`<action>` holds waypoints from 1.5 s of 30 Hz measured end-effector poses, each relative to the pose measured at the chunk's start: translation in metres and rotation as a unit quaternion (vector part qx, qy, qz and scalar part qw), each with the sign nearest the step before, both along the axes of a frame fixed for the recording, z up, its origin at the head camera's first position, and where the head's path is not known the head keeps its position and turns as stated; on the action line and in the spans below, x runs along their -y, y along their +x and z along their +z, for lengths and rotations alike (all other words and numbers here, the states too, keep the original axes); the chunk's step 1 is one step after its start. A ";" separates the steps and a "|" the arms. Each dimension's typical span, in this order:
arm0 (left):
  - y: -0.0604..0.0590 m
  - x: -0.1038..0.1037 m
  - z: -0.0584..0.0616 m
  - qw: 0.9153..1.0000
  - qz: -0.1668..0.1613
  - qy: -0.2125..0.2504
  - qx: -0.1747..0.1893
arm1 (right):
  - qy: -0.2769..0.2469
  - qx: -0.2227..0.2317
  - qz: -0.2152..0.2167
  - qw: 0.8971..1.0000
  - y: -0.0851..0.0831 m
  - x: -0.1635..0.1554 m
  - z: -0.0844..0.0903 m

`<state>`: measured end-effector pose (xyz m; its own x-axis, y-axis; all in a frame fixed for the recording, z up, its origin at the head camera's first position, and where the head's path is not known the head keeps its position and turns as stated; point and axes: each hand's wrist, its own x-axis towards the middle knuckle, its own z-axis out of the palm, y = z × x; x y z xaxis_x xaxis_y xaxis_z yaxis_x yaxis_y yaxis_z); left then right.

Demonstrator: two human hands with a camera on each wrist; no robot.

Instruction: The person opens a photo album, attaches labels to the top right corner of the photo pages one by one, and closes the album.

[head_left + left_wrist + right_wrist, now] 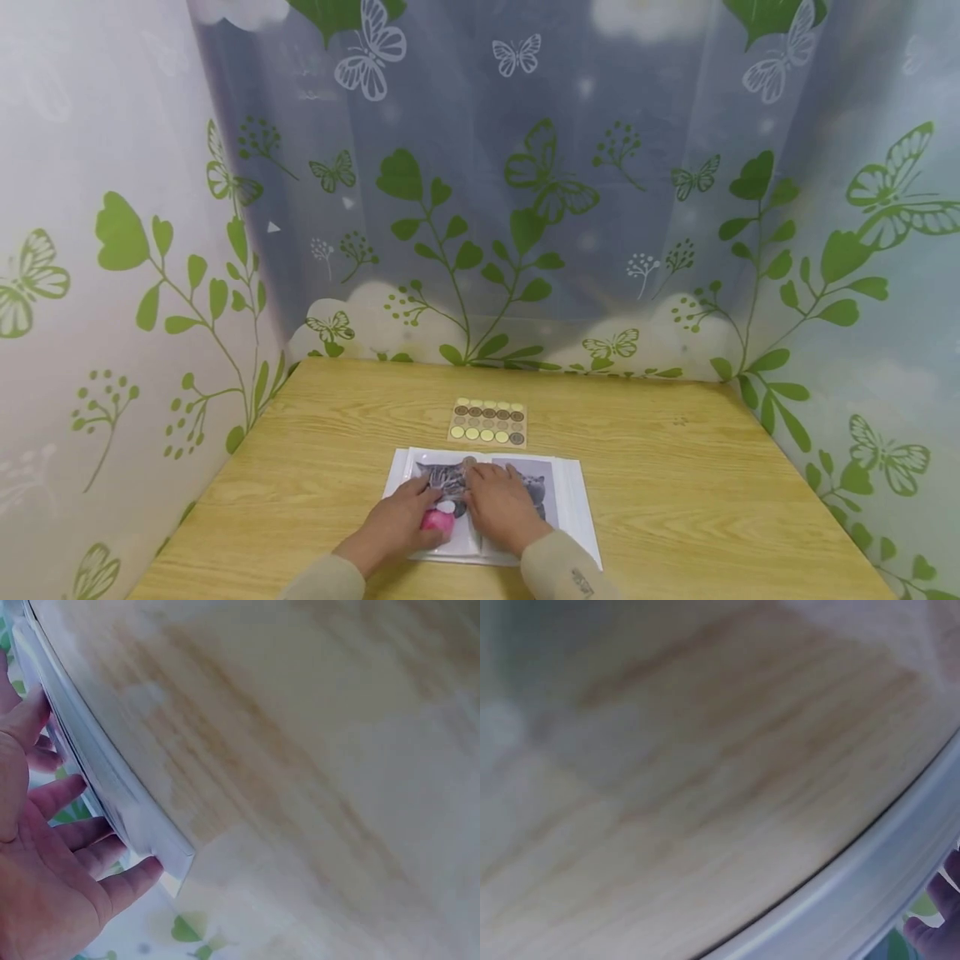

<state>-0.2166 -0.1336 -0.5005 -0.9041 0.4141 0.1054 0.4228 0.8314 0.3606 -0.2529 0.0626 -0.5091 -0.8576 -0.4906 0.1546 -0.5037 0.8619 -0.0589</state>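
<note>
Hands rest on an open white photo album with grey cat pictures (558, 500), lying near the front edge of the light wooden table (712, 500). We see our left hand (401, 523) flat, fingers straight, beside a pink round object (437, 522). Our right hand (501, 502) presses the page, fingers extended. A sheet of round gold stickers (488, 422) lies just behind the album.

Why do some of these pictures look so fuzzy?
Head view: sharp and evenly lit, both hands on the photo album, walls bent by the wide lens. Left wrist view: table blurry, album edge smeared. Right wrist view: blurriest, wood grain just streaks, fingertips dark purple.
</note>
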 end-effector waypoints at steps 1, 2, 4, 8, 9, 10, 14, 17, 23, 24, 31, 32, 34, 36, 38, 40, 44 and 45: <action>0.000 0.000 0.001 1.000 -0.002 -0.004 -0.001 | -0.005 -0.002 0.000 1.000 -0.001 -0.001 0.000; -0.001 0.000 0.002 1.000 -0.003 -0.010 -0.004 | -0.010 -0.003 -0.001 1.000 -0.002 -0.002 0.000; -0.002 0.001 0.003 1.000 -0.006 -0.021 -0.010 | -0.019 -0.008 -0.005 1.000 -0.004 -0.005 0.001; -0.004 0.003 0.006 0.999 -0.007 -0.030 -0.014 | -0.026 -0.024 -0.015 0.999 -0.008 -0.013 0.001; -0.004 0.004 0.006 1.000 -0.008 -0.025 -0.011 | -0.028 -0.026 -0.018 0.999 -0.009 -0.015 0.002; -0.005 0.005 0.006 1.000 -0.007 -0.021 -0.006 | -0.030 -0.029 -0.020 0.999 -0.009 -0.018 0.004; -0.004 0.011 0.008 1.000 -0.006 -0.006 0.006 | -0.049 -0.025 -0.034 0.998 -0.013 -0.031 0.007; -0.006 0.018 0.009 1.000 0.004 -0.011 -0.002 | -0.067 -0.025 -0.044 0.996 -0.016 -0.043 0.009; -0.015 0.031 0.013 0.998 0.054 -0.030 0.007 | -0.091 -0.029 -0.074 0.993 -0.025 -0.066 0.013; -0.018 0.033 0.013 0.998 0.061 -0.031 0.008 | -0.092 -0.029 -0.080 0.992 -0.026 -0.070 0.014; -0.037 0.035 0.014 0.996 0.083 -0.021 -0.020 | -0.103 0.002 -0.105 0.989 -0.036 -0.090 0.014; -0.040 0.034 0.014 0.996 0.086 -0.021 -0.021 | -0.106 0.008 -0.107 0.989 -0.037 -0.092 0.013; -0.046 0.030 0.016 0.995 0.092 -0.018 -0.018 | -0.107 0.015 -0.110 0.988 -0.040 -0.096 0.011; -0.052 0.026 0.017 0.995 0.101 -0.013 -0.012 | -0.107 0.020 -0.115 0.987 -0.042 -0.099 0.010; -0.057 0.021 0.019 0.994 0.109 -0.006 -0.008 | -0.106 0.021 -0.115 0.987 -0.044 -0.101 0.008; -0.062 0.017 0.020 0.993 0.118 0.000 -0.005 | -0.105 0.026 -0.116 0.987 -0.045 -0.102 0.008; -0.073 0.006 0.021 0.991 0.134 0.000 0.005 | -0.103 0.040 -0.114 0.987 -0.046 -0.102 0.008; -0.076 0.003 0.022 0.991 0.137 0.000 0.006 | -0.103 0.042 -0.113 0.987 -0.047 -0.102 0.008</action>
<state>-0.2928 -0.1371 -0.4784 -0.9837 0.1538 0.0937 0.1776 0.9140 0.3649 -0.2997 0.1643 -0.5008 -0.9555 -0.2510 0.1549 -0.2859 0.9171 -0.2779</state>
